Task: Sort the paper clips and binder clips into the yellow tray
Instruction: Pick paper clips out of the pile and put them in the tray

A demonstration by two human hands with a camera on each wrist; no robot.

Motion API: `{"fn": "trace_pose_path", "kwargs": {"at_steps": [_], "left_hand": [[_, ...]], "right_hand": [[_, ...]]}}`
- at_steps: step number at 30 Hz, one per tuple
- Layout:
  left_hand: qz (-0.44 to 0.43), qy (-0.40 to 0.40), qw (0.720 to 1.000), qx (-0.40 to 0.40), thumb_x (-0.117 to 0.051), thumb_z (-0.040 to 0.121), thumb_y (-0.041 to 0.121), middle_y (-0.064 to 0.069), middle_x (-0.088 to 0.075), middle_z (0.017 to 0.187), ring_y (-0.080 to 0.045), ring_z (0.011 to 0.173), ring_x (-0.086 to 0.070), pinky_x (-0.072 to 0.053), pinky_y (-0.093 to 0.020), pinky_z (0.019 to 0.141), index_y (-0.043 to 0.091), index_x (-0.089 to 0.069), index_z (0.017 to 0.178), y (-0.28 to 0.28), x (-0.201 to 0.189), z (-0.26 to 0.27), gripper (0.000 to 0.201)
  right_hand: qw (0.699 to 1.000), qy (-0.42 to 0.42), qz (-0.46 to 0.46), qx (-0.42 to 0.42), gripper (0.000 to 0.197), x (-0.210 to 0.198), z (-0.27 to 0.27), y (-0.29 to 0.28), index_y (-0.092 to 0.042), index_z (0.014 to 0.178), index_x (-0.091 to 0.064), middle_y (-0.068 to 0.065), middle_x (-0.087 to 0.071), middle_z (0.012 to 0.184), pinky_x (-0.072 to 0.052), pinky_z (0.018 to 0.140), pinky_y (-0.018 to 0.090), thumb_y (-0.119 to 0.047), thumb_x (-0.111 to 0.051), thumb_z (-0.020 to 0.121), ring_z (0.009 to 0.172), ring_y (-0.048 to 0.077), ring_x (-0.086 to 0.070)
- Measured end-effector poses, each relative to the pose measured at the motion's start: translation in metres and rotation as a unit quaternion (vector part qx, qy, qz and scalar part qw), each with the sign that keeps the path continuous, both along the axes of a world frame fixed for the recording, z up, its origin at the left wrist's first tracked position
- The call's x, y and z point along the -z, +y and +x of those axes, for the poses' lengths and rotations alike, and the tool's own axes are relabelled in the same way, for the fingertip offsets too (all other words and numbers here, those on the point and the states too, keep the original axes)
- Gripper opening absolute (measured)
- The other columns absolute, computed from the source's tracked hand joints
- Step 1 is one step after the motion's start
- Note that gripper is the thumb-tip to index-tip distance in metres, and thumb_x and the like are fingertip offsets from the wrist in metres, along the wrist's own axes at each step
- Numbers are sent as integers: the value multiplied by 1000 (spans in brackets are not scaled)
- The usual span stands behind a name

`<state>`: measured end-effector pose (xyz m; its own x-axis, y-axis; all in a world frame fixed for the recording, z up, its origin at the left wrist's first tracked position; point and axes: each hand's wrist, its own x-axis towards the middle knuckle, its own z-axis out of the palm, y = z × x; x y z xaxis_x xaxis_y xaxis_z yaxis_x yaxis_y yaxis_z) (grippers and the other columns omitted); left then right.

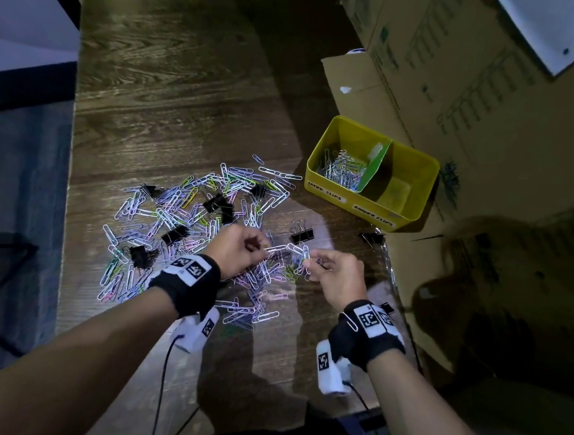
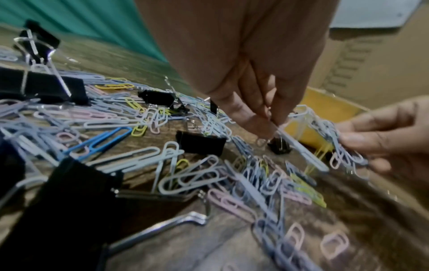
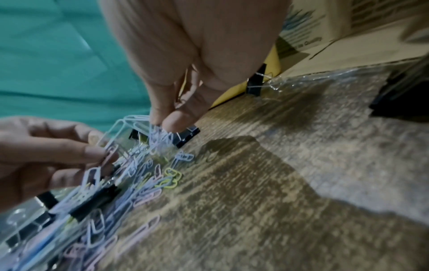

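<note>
A heap of pastel paper clips (image 1: 189, 216) mixed with black binder clips (image 1: 217, 206) covers the wooden table (image 1: 171, 105). Above its near edge my left hand (image 1: 242, 248) pinches a long pale paper clip (image 2: 299, 146). My right hand (image 1: 329, 272) pinches a tangled bunch of paper clips (image 2: 343, 146) linked to that clip. The yellow tray (image 1: 416, 165) stands at the right. Its left compartment holds several paper clips (image 1: 342, 170); the right compartment behind a green divider (image 1: 373, 165) looks bare. Labels on the tray front read paper clips and binder clips.
Cardboard boxes (image 1: 461, 76) rise behind and to the right of the tray. One binder clip (image 1: 302, 234) lies beyond my hands, another (image 1: 371, 238) by the tray's front. Crinkled clear plastic (image 3: 325, 78) lines the table's right edge. The table's left edge drops to a dark floor.
</note>
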<state>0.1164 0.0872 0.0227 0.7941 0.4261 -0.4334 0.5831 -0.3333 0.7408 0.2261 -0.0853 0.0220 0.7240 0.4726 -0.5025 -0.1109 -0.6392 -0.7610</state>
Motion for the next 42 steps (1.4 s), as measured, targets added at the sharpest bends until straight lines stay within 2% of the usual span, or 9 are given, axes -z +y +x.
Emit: {"fn": "trace_pose_path", "kwargs": {"at_steps": [4, 9, 13, 18, 21, 24, 30, 36, 42], "left_hand": [[-138, -47, 987, -67, -72, 75, 7, -4, -66, 73, -8, 61, -60, -53, -27, 67, 6, -66, 83, 7, -19, 6, 10], [-174, -140, 969, -108, -72, 73, 0, -7, -71, 71, -17, 60, -64, -56, -32, 64, 4, -67, 83, 15, -56, 49, 12], [-143, -211, 959, -122, -71, 74, -4, -1, -69, 64, -8, 56, -63, -55, -23, 60, 2, -66, 82, 18, -85, 108, 11], [-68, -173, 974, -130, -75, 71, 4, -9, -66, 70, -22, 64, -62, -58, -45, 73, 16, -66, 69, 24, -74, 173, 15], [23, -71, 997, -21, -76, 73, 18, 0, -69, 80, -14, 73, -62, -52, -26, 75, 19, -70, 78, 22, -60, 188, 8], [95, -42, 994, 35, -68, 82, 19, 7, -64, 91, -8, 86, -57, -41, -17, 82, 18, -70, 103, 19, -55, 181, 21], [70, -141, 983, -88, -62, 85, 12, 5, -69, 81, -12, 75, -64, -50, -22, 76, 22, -71, 85, 18, -49, 125, 13], [142, 1, 974, 179, -51, 87, 5, 9, -59, 98, -8, 82, -57, -50, -28, 82, 15, -67, 94, -1, -35, 44, 20], [231, 48, 954, 186, -44, 82, -6, -4, -56, 117, -22, 102, -59, -49, -34, 87, 17, -53, 127, -24, -7, -2, 51]], "right_hand": [[995, 24, 87, 42, 19, -19, 7, -6, -30, 86, -69, 11, -71, 102, -52, 58, 18, -16, -77, 76, 57, 11, -68], [973, 28, 198, 115, 21, -57, 21, -6, -22, 90, -69, 1, -73, 87, -54, 61, 20, -7, -74, 76, 58, 6, -65], [955, -2, 253, 154, 20, -82, 45, 3, -19, 90, -69, -2, -73, 83, -53, 59, 16, -4, -73, 78, 58, 3, -65], [946, -45, 272, 170, 16, -98, 85, 22, -16, 87, -67, -7, -70, 73, -54, 59, 17, -2, -70, 81, 52, 4, -60], [949, -81, 246, 177, 15, -96, 111, 38, -18, 85, -67, -3, -69, 76, -54, 61, 20, -6, -72, 80, 53, 4, -62], [964, -102, 177, 168, 16, -83, 136, 57, -10, 94, -70, 2, -68, 78, -58, 65, 26, -9, -74, 78, 60, 11, -68], [985, -172, -2, 4, 17, -57, 159, 83, -14, 96, -72, 4, -72, 92, -57, 81, 39, -19, -74, 80, 85, 19, -68], [950, -262, -51, -164, 27, -74, 125, 78, -17, 114, -67, 5, -66, 119, -49, 95, 35, -24, -64, 88, 108, 20, -61], [950, -257, 6, -179, 20, -50, 54, 35, -12, 106, -69, 4, -69, 100, -50, 77, 18, -19, -63, 89, 81, 9, -61]]}}
